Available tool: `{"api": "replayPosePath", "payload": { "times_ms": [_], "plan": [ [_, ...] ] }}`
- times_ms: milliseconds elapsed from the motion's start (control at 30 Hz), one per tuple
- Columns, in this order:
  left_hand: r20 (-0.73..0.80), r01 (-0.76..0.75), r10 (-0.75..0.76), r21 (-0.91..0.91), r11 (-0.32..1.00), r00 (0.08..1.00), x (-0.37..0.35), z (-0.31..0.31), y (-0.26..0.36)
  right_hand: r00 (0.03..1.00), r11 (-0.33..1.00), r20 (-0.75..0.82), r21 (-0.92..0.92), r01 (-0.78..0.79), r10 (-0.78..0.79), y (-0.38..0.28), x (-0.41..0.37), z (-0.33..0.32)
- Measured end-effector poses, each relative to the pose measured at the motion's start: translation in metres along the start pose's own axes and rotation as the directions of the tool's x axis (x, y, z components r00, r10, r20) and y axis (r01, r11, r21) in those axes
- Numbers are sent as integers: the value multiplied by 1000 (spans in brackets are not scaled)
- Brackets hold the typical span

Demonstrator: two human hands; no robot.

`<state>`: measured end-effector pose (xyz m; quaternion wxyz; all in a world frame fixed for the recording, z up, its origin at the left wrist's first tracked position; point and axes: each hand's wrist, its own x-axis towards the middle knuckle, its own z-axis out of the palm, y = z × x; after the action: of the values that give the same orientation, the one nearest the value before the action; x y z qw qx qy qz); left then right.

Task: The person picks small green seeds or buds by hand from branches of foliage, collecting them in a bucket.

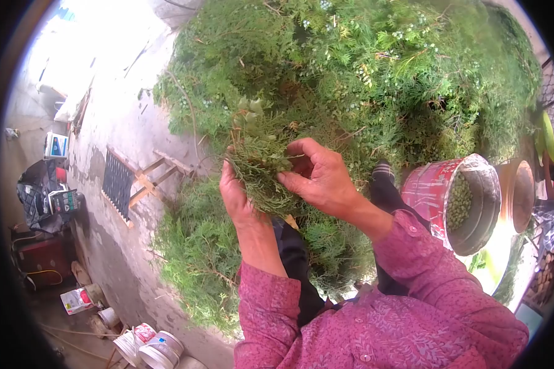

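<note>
A sprig of green conifer (258,175) with scaly foliage is held up in my left hand (232,194), its fingers wrapped round it from the left and below. At the sprig's right edge, my right hand (320,175) makes a pinch with thumb and fingers. Whatever lies between those fingertips is too small to make out. Behind and around both hands spreads a big heap of cut conifer branches (351,74), dotted with pale bluish-green cones. To the right of my legs, a red and white bucket (425,194) leans open toward me with many small green cones (458,203) inside.
A tan container (516,194) stands beside the bucket. On the concrete floor (123,246) at left lies a wooden frame with dark webbing (120,184). White buckets (160,350) stand at the lower left, with a dark bag (40,190) farther up.
</note>
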<state>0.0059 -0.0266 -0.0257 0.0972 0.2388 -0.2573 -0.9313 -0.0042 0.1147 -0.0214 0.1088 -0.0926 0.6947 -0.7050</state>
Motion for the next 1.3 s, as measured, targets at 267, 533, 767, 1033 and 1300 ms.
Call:
{"api": "replayPosePath", "payload": {
  "times_ms": [267, 533, 767, 1033, 1300],
  "plan": [
    [110, 111, -99, -106, 988, 989, 9, -13, 0, 996, 996, -49, 53, 77, -74, 10, 3, 1],
    [22, 21, -21, -14, 1000, 1000, 4, -8, 9, 946, 885, 78, -337, 322, -314, -1, -6, -7],
    [-95, -160, 200, 322, 933, 975, 0, -29, 15, 861, 833, 188, -222, 506, -473, -4, -20, 4],
    [199, -428, 390, 221, 876, 899, 11, -61, 26, 913, 960, 406, 270, -79, -39, -19, -23, -11],
    [383, -563, 452, 732, 383, 806, 30, -87, 31, 885, 690, 294, 554, -465, 361, 8, 6, -34]
  ]
}}
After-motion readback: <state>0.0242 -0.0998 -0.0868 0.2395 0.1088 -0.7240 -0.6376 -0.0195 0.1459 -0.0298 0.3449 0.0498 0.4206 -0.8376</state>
